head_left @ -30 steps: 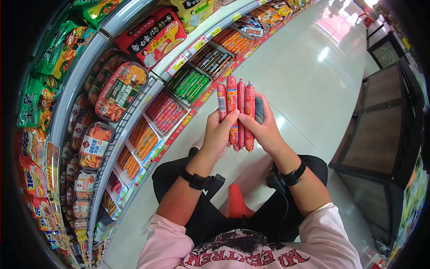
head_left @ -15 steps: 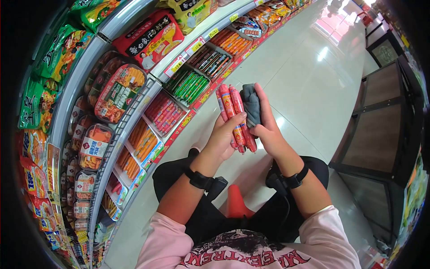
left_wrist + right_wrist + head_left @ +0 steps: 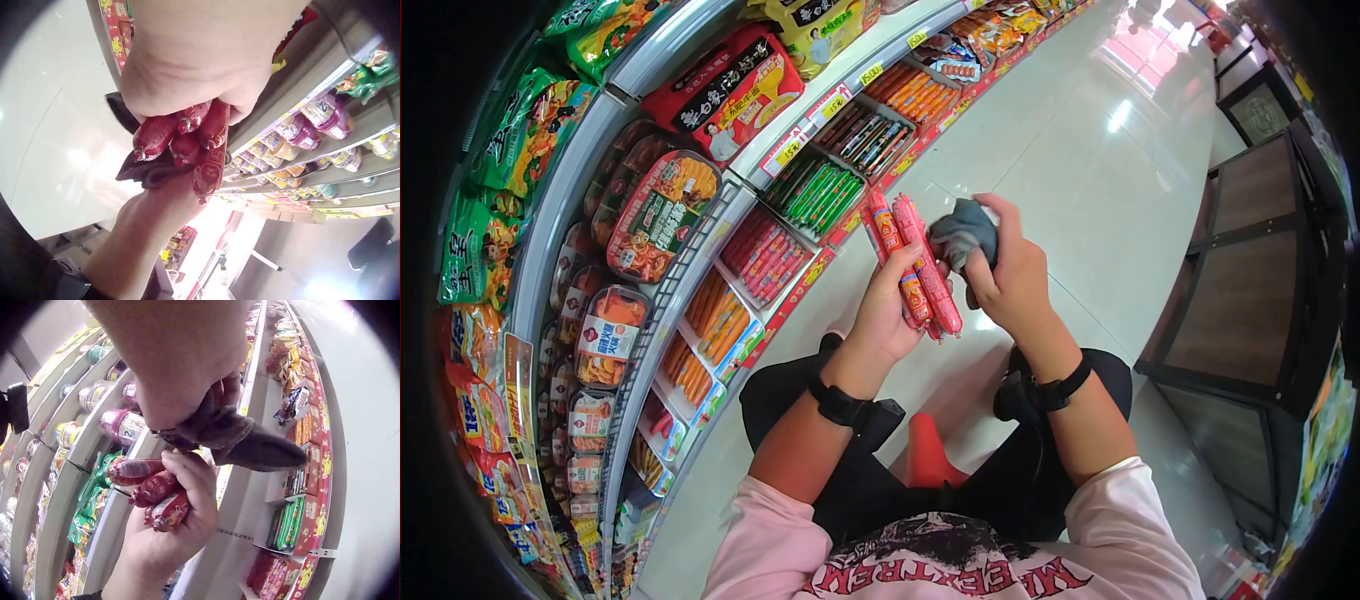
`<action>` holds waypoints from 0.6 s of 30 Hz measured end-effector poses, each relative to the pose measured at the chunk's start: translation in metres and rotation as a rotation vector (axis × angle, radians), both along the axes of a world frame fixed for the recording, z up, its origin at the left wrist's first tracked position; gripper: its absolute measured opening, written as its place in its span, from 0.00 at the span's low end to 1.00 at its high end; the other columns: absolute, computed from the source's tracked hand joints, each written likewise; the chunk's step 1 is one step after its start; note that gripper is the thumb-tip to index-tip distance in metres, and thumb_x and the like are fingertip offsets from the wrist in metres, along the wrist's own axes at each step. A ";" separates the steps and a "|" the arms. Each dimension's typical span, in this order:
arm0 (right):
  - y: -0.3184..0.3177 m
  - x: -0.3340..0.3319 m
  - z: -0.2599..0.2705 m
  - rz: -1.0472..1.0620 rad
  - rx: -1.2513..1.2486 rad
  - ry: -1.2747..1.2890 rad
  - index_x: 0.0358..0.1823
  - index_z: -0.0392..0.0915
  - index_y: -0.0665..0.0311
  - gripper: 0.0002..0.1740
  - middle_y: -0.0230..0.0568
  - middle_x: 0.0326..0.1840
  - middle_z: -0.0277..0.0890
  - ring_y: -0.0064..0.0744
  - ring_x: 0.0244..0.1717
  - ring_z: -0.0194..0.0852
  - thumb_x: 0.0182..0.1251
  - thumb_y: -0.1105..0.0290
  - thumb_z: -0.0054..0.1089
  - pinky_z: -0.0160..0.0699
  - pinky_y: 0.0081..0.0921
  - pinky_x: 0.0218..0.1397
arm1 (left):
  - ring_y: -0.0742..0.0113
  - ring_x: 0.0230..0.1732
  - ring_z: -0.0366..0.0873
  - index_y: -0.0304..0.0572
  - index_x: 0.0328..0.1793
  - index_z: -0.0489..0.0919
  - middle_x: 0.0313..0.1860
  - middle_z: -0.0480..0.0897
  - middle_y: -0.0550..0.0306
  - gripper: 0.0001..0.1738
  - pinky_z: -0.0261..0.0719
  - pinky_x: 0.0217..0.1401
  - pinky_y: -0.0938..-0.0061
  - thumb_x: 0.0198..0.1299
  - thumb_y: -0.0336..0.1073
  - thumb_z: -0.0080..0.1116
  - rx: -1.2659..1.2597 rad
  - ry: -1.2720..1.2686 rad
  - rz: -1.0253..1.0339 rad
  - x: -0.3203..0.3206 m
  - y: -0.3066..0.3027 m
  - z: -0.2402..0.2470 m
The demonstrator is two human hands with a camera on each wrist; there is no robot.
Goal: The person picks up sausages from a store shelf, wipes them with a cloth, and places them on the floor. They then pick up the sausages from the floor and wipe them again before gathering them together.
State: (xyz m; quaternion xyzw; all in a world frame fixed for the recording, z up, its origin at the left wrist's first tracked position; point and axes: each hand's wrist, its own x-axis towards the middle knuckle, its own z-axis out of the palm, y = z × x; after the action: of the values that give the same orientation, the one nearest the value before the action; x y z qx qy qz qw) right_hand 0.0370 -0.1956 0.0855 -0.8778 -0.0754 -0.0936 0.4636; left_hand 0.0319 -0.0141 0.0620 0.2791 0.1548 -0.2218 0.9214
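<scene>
Several red-wrapped sausages (image 3: 928,275) lie bundled in my left hand (image 3: 883,312), which grips them with the thumb across the front. They tilt up toward the shelf, and their crimped ends (image 3: 184,150) face the left wrist view. My right hand (image 3: 1018,272) holds a bunched dark grey cloth (image 3: 968,232) between thumb and fingers, right beside the sausages. In the right wrist view the cloth (image 3: 259,447) hangs out past the right hand, just above the left hand (image 3: 181,519). Some left fingers are hidden behind the bundle.
Left of me runs a store shelf with boxes of red sausages (image 3: 765,258), green-wrapped sticks (image 3: 815,195) and packed meal trays (image 3: 665,215). A red stool (image 3: 930,455) stands between my legs. Dark framed cabinets (image 3: 1230,270) line the aisle's right side.
My right hand has let go of the sausages and moved off to the right, bunching up the cloth. The left hand now holds the sausages alone, tilted further left.
</scene>
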 end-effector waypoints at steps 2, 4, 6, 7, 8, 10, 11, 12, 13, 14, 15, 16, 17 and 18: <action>0.003 0.001 -0.004 -0.090 0.140 0.019 0.64 0.69 0.58 0.23 0.52 0.31 0.86 0.49 0.27 0.88 0.70 0.66 0.63 0.83 0.38 0.32 | 0.65 0.50 0.84 0.48 0.61 0.76 0.51 0.82 0.58 0.17 0.88 0.51 0.64 0.73 0.41 0.66 -0.001 0.046 0.051 -0.001 -0.001 0.001; 0.005 0.004 -0.002 -0.132 0.197 0.029 0.55 0.70 0.59 0.18 0.51 0.27 0.84 0.49 0.28 0.89 0.70 0.65 0.65 0.84 0.38 0.32 | 0.65 0.49 0.84 0.50 0.64 0.76 0.50 0.83 0.59 0.17 0.87 0.52 0.64 0.74 0.41 0.64 -0.001 0.058 0.066 -0.001 0.002 0.000; 0.001 0.006 -0.002 -0.111 0.132 0.105 0.53 0.72 0.60 0.15 0.50 0.26 0.84 0.48 0.27 0.88 0.70 0.65 0.65 0.83 0.39 0.32 | 0.65 0.49 0.84 0.51 0.65 0.76 0.49 0.83 0.60 0.17 0.87 0.53 0.64 0.74 0.40 0.64 0.005 0.080 0.080 -0.001 0.006 -0.001; -0.001 0.006 -0.002 -0.102 0.099 0.142 0.52 0.73 0.61 0.14 0.49 0.26 0.84 0.48 0.27 0.88 0.70 0.66 0.65 0.83 0.39 0.32 | 0.65 0.49 0.84 0.51 0.64 0.76 0.49 0.83 0.60 0.17 0.87 0.53 0.64 0.74 0.41 0.64 0.009 0.095 0.085 -0.001 0.007 -0.004; -0.003 0.008 -0.006 -0.115 0.053 0.137 0.49 0.74 0.62 0.13 0.48 0.27 0.84 0.49 0.26 0.87 0.71 0.65 0.65 0.82 0.40 0.33 | 0.64 0.50 0.84 0.51 0.64 0.76 0.49 0.83 0.60 0.16 0.87 0.53 0.64 0.74 0.41 0.64 0.013 0.109 0.089 0.000 0.008 -0.006; -0.003 0.011 -0.013 -0.142 -0.040 0.129 0.45 0.76 0.65 0.11 0.46 0.27 0.84 0.49 0.26 0.86 0.74 0.64 0.64 0.82 0.40 0.33 | 0.64 0.50 0.84 0.51 0.62 0.76 0.49 0.83 0.60 0.16 0.87 0.54 0.63 0.73 0.40 0.65 0.018 0.133 0.095 0.001 0.010 -0.011; -0.003 0.013 -0.016 -0.125 -0.024 0.161 0.44 0.77 0.65 0.11 0.45 0.28 0.84 0.47 0.28 0.85 0.76 0.64 0.62 0.82 0.39 0.36 | 0.64 0.50 0.84 0.51 0.62 0.76 0.49 0.83 0.60 0.15 0.87 0.54 0.63 0.73 0.40 0.65 0.021 0.144 0.097 0.001 0.011 -0.013; -0.003 0.014 -0.015 -0.108 -0.008 0.193 0.44 0.79 0.65 0.11 0.45 0.30 0.84 0.46 0.30 0.85 0.78 0.63 0.60 0.82 0.39 0.38 | 0.63 0.50 0.84 0.50 0.61 0.76 0.49 0.83 0.59 0.15 0.87 0.54 0.63 0.73 0.40 0.66 0.030 0.155 0.106 0.000 0.011 -0.013; -0.003 0.016 -0.014 -0.092 0.009 0.223 0.44 0.80 0.65 0.12 0.44 0.31 0.84 0.44 0.32 0.85 0.80 0.63 0.58 0.82 0.38 0.40 | 0.63 0.50 0.84 0.50 0.60 0.76 0.49 0.84 0.59 0.15 0.87 0.54 0.63 0.73 0.40 0.66 0.038 0.163 0.114 0.001 0.010 -0.013; -0.004 0.019 -0.020 -0.040 0.082 0.174 0.45 0.81 0.65 0.13 0.44 0.33 0.83 0.42 0.35 0.84 0.82 0.62 0.56 0.81 0.36 0.42 | 0.63 0.50 0.84 0.49 0.59 0.76 0.49 0.84 0.59 0.15 0.87 0.55 0.63 0.72 0.40 0.66 0.047 0.172 0.123 0.001 0.010 -0.013; -0.004 0.021 -0.033 0.012 0.155 0.125 0.46 0.81 0.66 0.15 0.44 0.35 0.83 0.40 0.37 0.83 0.84 0.61 0.54 0.81 0.35 0.44 | 0.63 0.50 0.84 0.49 0.59 0.76 0.49 0.84 0.59 0.15 0.87 0.55 0.63 0.72 0.39 0.67 0.052 0.167 0.113 0.001 0.011 -0.014; -0.003 0.024 -0.039 0.065 0.227 0.076 0.47 0.82 0.66 0.16 0.44 0.37 0.83 0.38 0.40 0.82 0.85 0.61 0.51 0.80 0.33 0.47 | 0.63 0.50 0.84 0.49 0.59 0.76 0.49 0.84 0.59 0.15 0.87 0.55 0.63 0.72 0.39 0.67 0.057 0.163 0.104 0.002 0.012 -0.016; -0.003 0.026 -0.044 0.071 0.253 0.056 0.48 0.82 0.67 0.17 0.43 0.39 0.82 0.37 0.42 0.81 0.86 0.61 0.50 0.79 0.32 0.49 | 0.63 0.50 0.84 0.49 0.58 0.77 0.49 0.84 0.58 0.14 0.86 0.55 0.63 0.72 0.39 0.67 0.063 0.159 0.094 0.002 0.013 -0.018; -0.001 0.027 -0.045 0.077 0.279 0.035 0.49 0.82 0.67 0.17 0.42 0.41 0.82 0.36 0.44 0.80 0.87 0.61 0.49 0.78 0.30 0.51 | 0.63 0.50 0.84 0.48 0.58 0.77 0.49 0.84 0.58 0.14 0.86 0.55 0.63 0.72 0.39 0.67 0.069 0.164 0.100 0.002 0.013 -0.017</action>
State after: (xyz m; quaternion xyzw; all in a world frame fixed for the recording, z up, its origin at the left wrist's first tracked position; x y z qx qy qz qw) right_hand 0.0638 -0.1968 0.0407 -0.8028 -0.0870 -0.0698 0.5858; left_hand 0.0335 -0.0006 0.0450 0.2834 0.2512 -0.1922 0.9053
